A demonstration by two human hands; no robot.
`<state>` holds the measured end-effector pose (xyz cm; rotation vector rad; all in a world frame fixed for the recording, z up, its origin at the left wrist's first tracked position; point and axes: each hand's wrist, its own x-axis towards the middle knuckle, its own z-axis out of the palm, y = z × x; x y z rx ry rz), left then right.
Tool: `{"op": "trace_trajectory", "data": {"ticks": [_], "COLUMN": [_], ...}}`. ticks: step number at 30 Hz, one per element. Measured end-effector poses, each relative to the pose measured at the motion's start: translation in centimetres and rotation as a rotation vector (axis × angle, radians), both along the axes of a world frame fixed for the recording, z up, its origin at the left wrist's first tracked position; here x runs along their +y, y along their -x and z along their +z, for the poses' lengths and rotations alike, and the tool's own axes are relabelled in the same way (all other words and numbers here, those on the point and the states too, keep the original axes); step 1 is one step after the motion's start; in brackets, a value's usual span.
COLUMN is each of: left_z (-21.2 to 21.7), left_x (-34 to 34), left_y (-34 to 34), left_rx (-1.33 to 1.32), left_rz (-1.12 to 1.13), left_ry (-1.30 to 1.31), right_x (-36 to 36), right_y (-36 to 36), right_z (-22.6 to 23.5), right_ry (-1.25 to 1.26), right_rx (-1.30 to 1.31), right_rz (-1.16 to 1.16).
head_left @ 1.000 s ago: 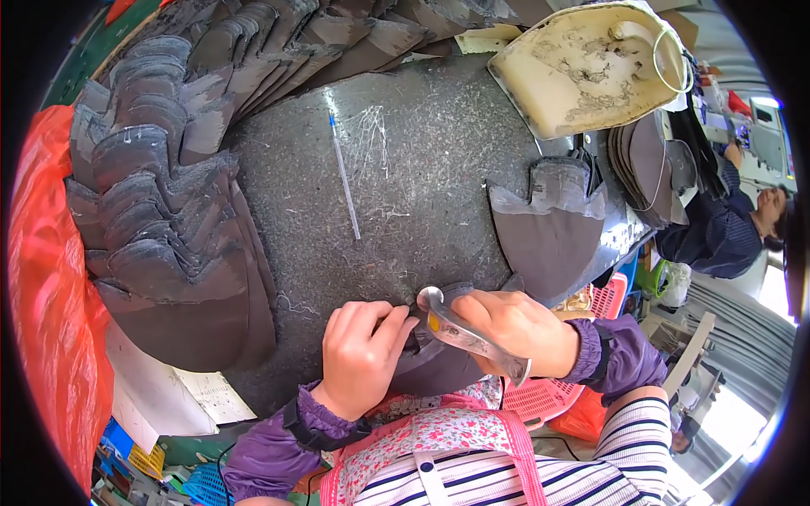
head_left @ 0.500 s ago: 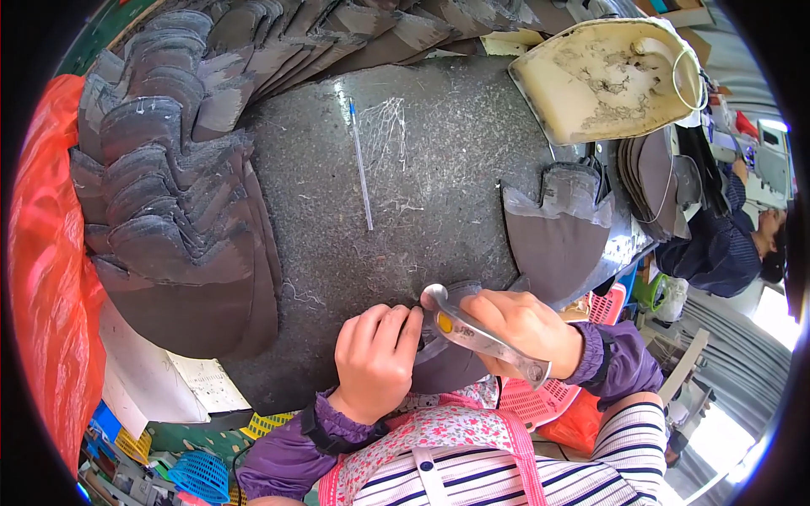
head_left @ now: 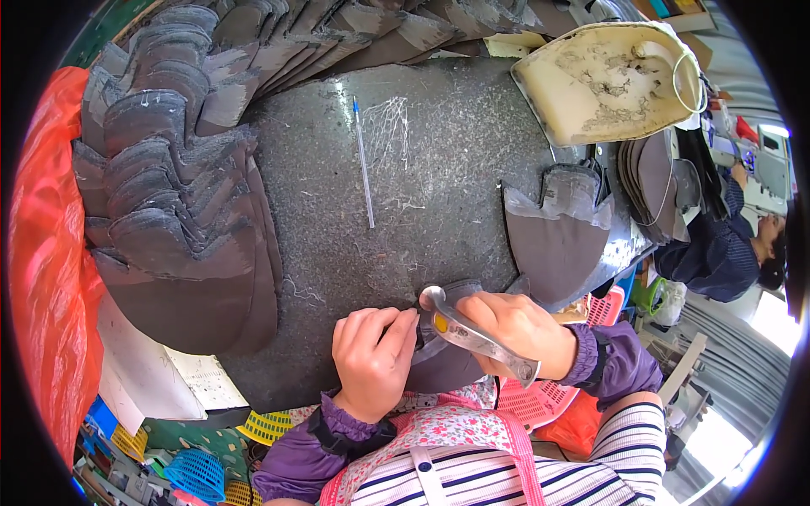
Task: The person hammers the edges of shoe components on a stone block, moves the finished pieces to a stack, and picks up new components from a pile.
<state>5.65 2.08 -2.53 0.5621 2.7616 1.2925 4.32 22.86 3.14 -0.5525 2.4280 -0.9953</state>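
My right hand (head_left: pixel 521 331) grips a metal hand tool (head_left: pixel 472 331) with a curved silvery handle and a yellow spot near its head. Its head rests on a grey leather-like cut piece (head_left: pixel 447 363) lying at the near edge of the dark speckled stone slab (head_left: pixel 422 194). My left hand (head_left: pixel 371 354) presses its bent fingers down on the same piece, right beside the tool's head. Most of the piece is hidden under both hands.
A fanned stack of grey cut pieces (head_left: pixel 177 219) fills the left and far side. A pen (head_left: pixel 364 173) lies mid-slab. A second grey stack (head_left: pixel 557 236) sits right, a cream tray (head_left: pixel 607 80) beyond. Red cloth (head_left: pixel 46 278) borders left. Another person (head_left: pixel 734 244) is at far right.
The view has shifted slightly. Both hands stay on the grey piece at the near edge, with small movements of the tool and left fingers.
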Motion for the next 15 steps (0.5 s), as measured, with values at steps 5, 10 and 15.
{"op": "trace_trajectory", "data": {"ticks": [5,10,15], "left_z": [0.4,0.4,-0.6], "left_x": [0.5,0.6,0.3], "left_y": [-0.2,-0.5,-1.3], "left_rx": [0.037,0.062,0.054], "left_rz": [-0.029,-0.015,0.039], "left_ry": [0.053,0.081,-0.062], "right_x": [0.1,-0.1,-0.2], "right_y": [-0.1,-0.3,-0.2], "right_z": [0.0,-0.1,0.2], "right_ry": [0.027,-0.099,-0.048], "right_rx": [-0.004,-0.075,-0.087], "right_rz": [-0.012,0.073,0.037]}}
